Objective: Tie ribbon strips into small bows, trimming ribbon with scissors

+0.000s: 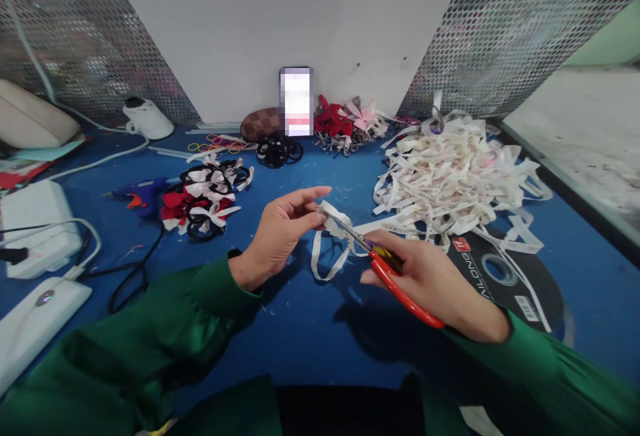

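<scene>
Between thumb and fingers my left hand pinches a bunched piece of white ribbon, whose loop hangs just above the blue table. My right hand is wrapped round red-handled scissors. Their metal blades point left and lie against the ribbon near my left fingertips; whether the blades are apart is hard to make out. A large heap of printed white ribbons lies to the right, beyond my right hand. Under that hand's far side rests a black ribbon spool.
At left sit finished-looking bow hair ties and a blue glue gun with a black cord. A phone leans on the back wall, near red and pink bows. White power boxes line the left edge.
</scene>
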Available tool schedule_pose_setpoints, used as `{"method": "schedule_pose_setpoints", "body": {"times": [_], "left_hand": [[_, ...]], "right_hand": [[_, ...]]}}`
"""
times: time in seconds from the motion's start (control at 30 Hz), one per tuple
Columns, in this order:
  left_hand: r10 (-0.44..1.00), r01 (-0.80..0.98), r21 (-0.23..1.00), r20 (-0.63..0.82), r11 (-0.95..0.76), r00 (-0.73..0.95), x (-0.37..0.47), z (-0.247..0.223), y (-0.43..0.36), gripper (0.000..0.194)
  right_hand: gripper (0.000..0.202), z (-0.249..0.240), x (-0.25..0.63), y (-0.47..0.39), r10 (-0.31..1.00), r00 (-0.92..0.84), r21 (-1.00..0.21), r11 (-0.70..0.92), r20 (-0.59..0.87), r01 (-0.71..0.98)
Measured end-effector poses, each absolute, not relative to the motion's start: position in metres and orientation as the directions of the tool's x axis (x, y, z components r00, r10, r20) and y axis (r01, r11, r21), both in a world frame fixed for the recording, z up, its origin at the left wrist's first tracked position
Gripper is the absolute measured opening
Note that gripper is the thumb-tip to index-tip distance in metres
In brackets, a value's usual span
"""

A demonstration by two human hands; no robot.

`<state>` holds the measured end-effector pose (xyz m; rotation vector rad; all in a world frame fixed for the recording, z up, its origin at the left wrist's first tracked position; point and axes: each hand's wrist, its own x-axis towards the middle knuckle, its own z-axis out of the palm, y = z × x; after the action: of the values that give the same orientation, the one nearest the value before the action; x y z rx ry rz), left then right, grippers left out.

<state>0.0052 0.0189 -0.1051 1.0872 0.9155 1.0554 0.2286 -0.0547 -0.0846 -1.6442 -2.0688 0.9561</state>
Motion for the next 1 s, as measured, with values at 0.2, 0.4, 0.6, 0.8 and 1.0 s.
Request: {"method": "schedule_pose_setpoints", "body": {"times": [0.2,0.4,0.6,0.8,1.0], "left_hand": [[0.965,-0.213,0.969,-0.067,0.124,0.254,0.0042,-0.1062,0.0196,0.036],[0.973,-0.240,0.962,-0.079,0.132,0.217,0.0067,-0.1039,0.0200,0.030],[0.976,-0.255,0.960,-0.066,0.120,0.210,0.0064,-0.1036,0.0194,0.030],[0.966,-0.218,0.969,-0.063,0.120,0.250,0.0057,-0.1052,0.0194,0.032],[0.970,-0.222,0.969,-0.055,0.109,0.236,0.0053,-0.1045,0.0189,0.032]], "right_hand": [[0.034,-0.0880,0.2311,-0.0543,0.948,-0.279,-0.702,0.094,-0.153,0.706],[0.036,-0.0893,0.2287,-0.0538,0.957,-0.253,-0.694,0.084,-0.145,0.715],[0.038,-0.0893,0.2269,-0.0537,0.960,-0.241,-0.663,0.087,-0.143,0.744],[0.038,-0.0890,0.2265,-0.0544,0.959,-0.249,-0.664,0.099,-0.135,0.742],[0.037,-0.0876,0.2260,-0.0542,0.960,-0.239,-0.648,0.088,-0.149,0.757]]}}
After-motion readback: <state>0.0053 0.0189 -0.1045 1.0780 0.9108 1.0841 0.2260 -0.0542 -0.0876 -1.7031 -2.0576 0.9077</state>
